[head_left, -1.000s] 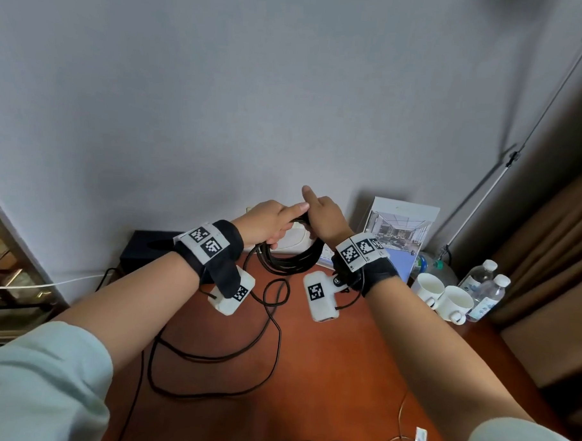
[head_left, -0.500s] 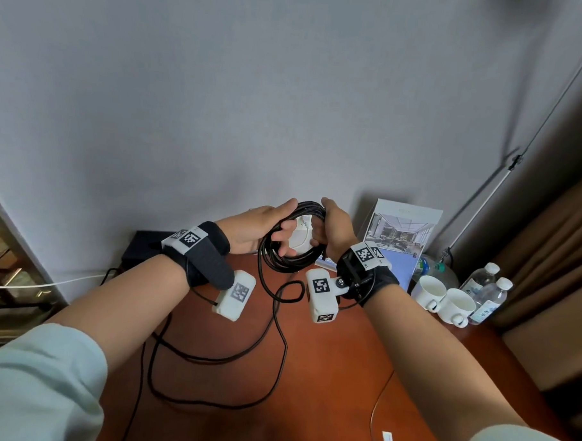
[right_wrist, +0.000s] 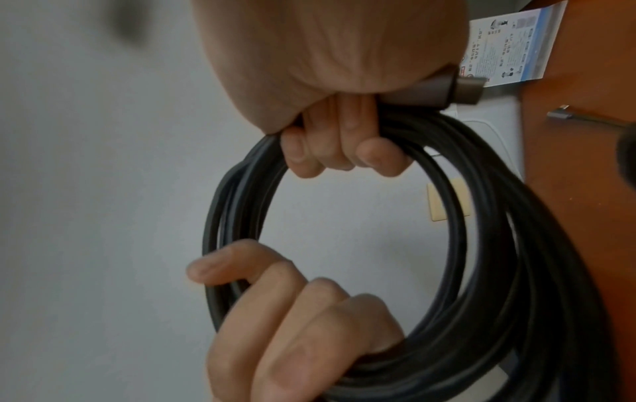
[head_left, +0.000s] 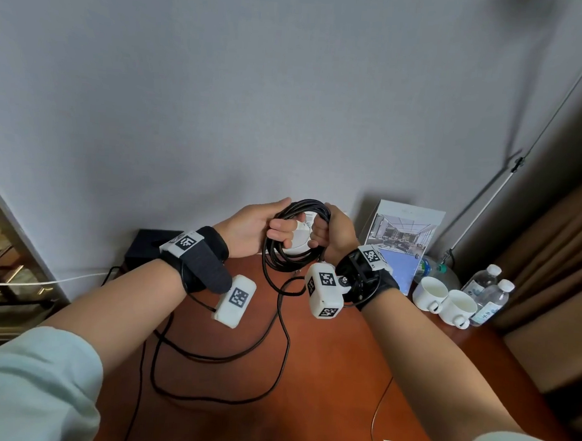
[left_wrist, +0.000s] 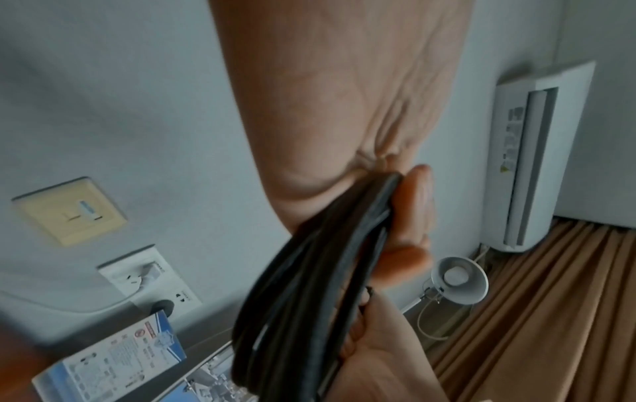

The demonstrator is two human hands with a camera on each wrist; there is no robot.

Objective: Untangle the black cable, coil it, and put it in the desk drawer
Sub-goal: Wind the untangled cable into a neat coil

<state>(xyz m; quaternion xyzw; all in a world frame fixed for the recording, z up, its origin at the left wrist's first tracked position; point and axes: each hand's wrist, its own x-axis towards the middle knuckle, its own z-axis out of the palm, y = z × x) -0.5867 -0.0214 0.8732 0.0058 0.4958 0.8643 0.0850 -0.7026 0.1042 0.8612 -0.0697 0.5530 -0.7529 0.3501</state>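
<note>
I hold the black cable's coil [head_left: 293, 253] upright above the red-brown desk [head_left: 343, 372], near the wall. My left hand [head_left: 276, 226] grips its left side, fingers curled through the loop. My right hand [head_left: 327, 233] grips the right side. The right wrist view shows my right hand's fingers [right_wrist: 344, 147] wrapped over several turns of the coil [right_wrist: 499, 272], with a dark plug [right_wrist: 447, 89] sticking out of the fist. The left hand's fingers [right_wrist: 292, 312] hold the opposite arc. The loose remainder of the cable [head_left: 278, 336] trails down in loops on the desk. No drawer is in view.
Two white cups [head_left: 446, 300] and two water bottles [head_left: 489, 295] stand at the right back. A brochure [head_left: 399, 238] leans on the wall and a black box [head_left: 148, 247] sits at the left back. A thin pale wire [head_left: 377, 417] lies front right. Wall sockets [left_wrist: 148, 274] are behind the coil.
Both hands rose with the coil, which now stands as an open ring between them. My left hand turned palm-up, fingers through the loop. The loose cable on the desk was drawn in slightly.
</note>
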